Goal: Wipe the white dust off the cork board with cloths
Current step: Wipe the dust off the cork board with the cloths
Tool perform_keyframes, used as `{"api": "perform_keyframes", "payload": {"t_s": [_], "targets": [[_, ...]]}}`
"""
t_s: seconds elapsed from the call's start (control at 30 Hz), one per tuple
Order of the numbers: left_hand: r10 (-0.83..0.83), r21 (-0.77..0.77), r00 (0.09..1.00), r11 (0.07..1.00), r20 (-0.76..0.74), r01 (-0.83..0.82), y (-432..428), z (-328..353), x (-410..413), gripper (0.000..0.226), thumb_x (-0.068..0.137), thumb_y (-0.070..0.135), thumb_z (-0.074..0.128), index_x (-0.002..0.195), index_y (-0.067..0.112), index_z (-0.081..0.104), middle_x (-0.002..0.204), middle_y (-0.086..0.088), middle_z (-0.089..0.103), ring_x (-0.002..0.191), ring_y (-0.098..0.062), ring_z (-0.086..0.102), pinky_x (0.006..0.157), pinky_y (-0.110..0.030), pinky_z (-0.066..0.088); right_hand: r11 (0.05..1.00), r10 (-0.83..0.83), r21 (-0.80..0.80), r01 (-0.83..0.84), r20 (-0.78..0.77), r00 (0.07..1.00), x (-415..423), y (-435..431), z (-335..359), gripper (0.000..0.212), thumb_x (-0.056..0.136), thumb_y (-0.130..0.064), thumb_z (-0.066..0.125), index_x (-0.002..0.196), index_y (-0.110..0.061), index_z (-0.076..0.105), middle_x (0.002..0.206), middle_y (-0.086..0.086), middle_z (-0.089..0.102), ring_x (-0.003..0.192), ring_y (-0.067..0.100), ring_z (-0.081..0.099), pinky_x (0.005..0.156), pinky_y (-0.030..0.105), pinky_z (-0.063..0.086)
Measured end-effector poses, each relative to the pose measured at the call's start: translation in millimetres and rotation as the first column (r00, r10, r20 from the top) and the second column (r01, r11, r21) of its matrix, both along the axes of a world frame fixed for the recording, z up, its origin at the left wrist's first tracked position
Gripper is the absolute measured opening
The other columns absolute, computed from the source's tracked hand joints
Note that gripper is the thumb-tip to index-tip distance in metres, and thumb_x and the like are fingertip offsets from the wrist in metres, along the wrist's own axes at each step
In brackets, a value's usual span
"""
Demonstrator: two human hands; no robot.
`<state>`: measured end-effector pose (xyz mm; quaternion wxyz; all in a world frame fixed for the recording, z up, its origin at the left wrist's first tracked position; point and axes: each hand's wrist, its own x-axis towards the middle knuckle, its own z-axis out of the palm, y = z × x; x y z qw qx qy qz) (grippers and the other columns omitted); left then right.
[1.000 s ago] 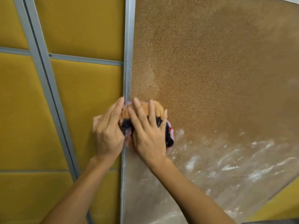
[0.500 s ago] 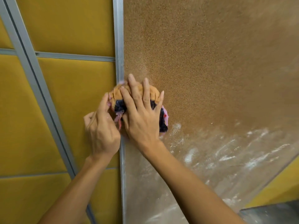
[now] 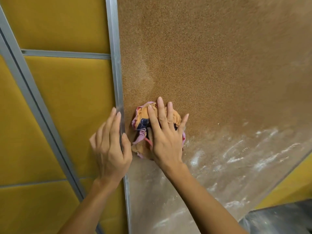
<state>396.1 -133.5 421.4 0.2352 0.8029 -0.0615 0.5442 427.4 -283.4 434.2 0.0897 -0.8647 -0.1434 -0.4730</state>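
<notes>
Two bare forearms come up from the bottom edge, cut off below the elbow; at the lower right corner sits a blurred grey surface, too smeared to tell what it is, with a yellow wedge just above it; the left hand lies with its fingers straight and together, pointing upward along the metal frame strip, its thumb across on the cork side of that strip, holding nothing; the right hand is flat with its fingers spread, pressing the cloth against the cork board; the cloth is a crumpled wad of orange, pink and dark blue, bunched near the board's left edge just beside the frame strip, and most of it is covered by the right hand, so only its left side and a pink sliver at the right show; whether it is one cloth or several cannot be told; the left thumb is close to the cloth, but contact cannot be made out; white dust lies in streaks and a pale haze over the lower part of the board, below and to the right of the cloth, down to the bottom edge; above the cloth the cork is brown and speckled, with a faint pale smear near the strip; left of the strip are yellow panels divided by grey rails, one slanting, two running crosswise; the board's top and right side run out of the picture.
</notes>
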Motion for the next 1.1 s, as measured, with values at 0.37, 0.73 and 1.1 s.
{"api": "perform_keyframes", "payload": {"t_s": [0.37, 0.73, 1.1], "targets": [[-0.234, 0.047, 0.954, 0.968, -0.186, 0.246, -72.3, -49.5, -19.5, 0.067, 0.092, 0.014, 0.059, 0.153, 0.006, 0.032, 0.160, -0.015, 0.037, 0.153, -0.025, 0.029, 0.125, -0.049, 0.023, 0.989, 0.053, -0.133, -0.060, -0.054, 0.997, -3.7, -41.1, 16.8, 0.053, 0.107, -0.051, 0.034, 0.155, -0.030, 0.039, 0.169, 0.004, 0.011, 0.158, 0.028, 0.006, 0.113, 0.079, 0.010], [0.033, 0.086, 0.995, 0.996, -0.090, -0.025, -113.3, -49.3, 39.3, 0.063, 0.102, 0.053, 0.049, 0.139, 0.004, 0.033, 0.159, -0.035, 0.018, 0.157, -0.036, 0.001, 0.122, -0.065, -0.001, 0.986, 0.166, -0.038, -0.162, 0.126, 0.978, 11.0, -177.7, 14.0, 0.061, 0.086, 0.000, 0.053, 0.147, -0.006, 0.049, 0.159, 0.019, 0.037, 0.150, 0.037, 0.031, 0.121, 0.069, 0.015], [0.126, -0.097, 0.987, 0.988, 0.097, -0.117, -151.6, -43.3, 61.6, 0.044, 0.099, 0.039, 0.051, 0.124, 0.007, 0.035, 0.159, -0.030, 0.025, 0.157, -0.033, 0.009, 0.123, -0.063, 0.002, 0.965, 0.159, -0.253, -0.070, 0.348, 0.924, 88.4, -238.4, -0.2, 0.057, 0.105, -0.027, 0.036, 0.161, -0.020, 0.026, 0.170, -0.002, 0.011, 0.157, 0.021, 0.012, 0.125, 0.053, 0.000]]}}
